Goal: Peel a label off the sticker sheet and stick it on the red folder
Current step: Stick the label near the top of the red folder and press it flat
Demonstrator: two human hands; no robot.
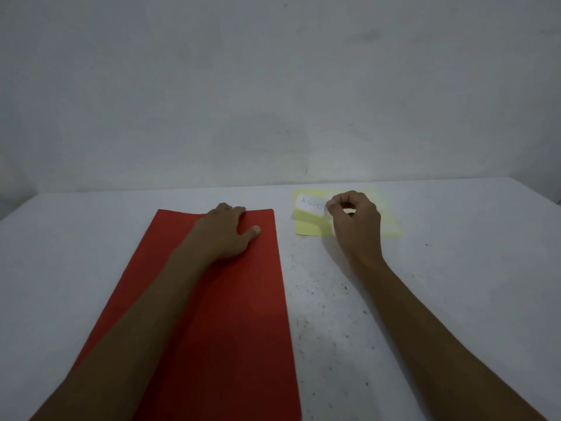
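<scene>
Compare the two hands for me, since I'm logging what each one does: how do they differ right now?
The left hand lies flat, palm down, on the red folder; the right hand is curled, pinching the white label over the yellow sticker sheet. The left holds nothing; the right grips paper. Both are bare and reach forward over the table.

Matt red folder (218,299), paper-like; beside it, pale yellow paper sticker sheet (391,220) bearing white paper label (311,205); matt white speckled table (455,284).

Handwriting on one label

The small white paper label (312,204) over the pale yellow sticker sheet (385,223) reads "Asset"; its end is hidden.
</scene>
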